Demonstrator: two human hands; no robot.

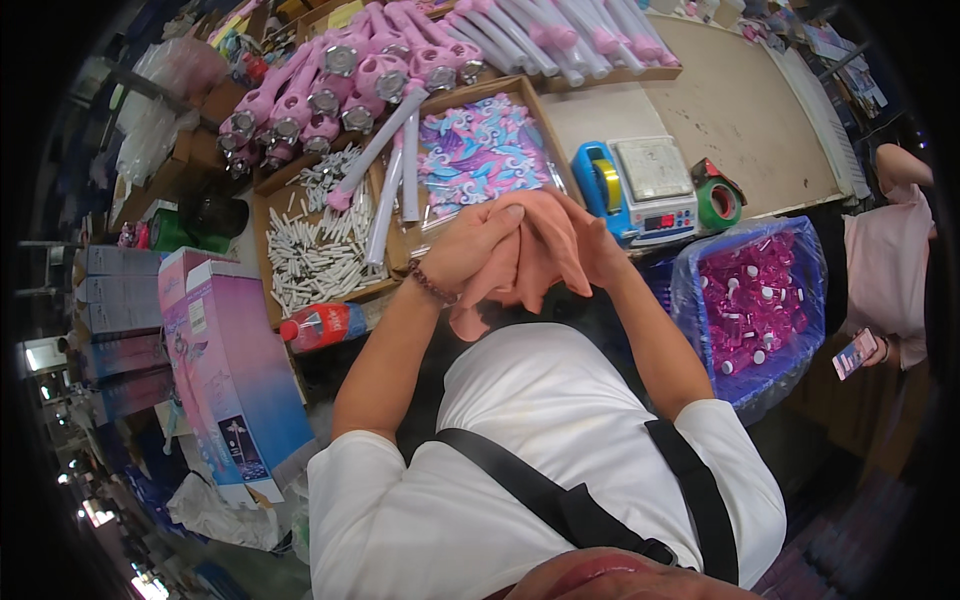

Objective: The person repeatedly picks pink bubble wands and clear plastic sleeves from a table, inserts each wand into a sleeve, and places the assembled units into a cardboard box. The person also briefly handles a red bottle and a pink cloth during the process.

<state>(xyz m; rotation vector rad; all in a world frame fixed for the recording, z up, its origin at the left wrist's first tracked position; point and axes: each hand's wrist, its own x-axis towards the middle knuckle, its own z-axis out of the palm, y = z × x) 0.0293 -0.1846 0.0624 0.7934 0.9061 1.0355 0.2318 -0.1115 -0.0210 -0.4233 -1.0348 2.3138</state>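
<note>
An orange-pink cloth (535, 245) hangs in loose folds between my two hands, in front of my chest at the table's near edge. My left hand (468, 245) is closed on its left side, thumb on top near the cloth's upper part. My right hand (597, 245) grips the cloth from the right, its fingers partly hidden behind the folds. Just beyond the hands lies a box of pink, blue and purple patterned pieces (485, 150). A blue tape dispenser (600, 190) with yellow tape stands close to my right hand.
White sticks (310, 255) fill a carton at left, near a red-capped bottle (322, 327). Pink wands (385, 75) lie behind. A scale (650, 185) and green tape roll (718, 203) sit right, above a blue crate (695, 320) of pink bottles. Another person (885, 265) holds a phone.
</note>
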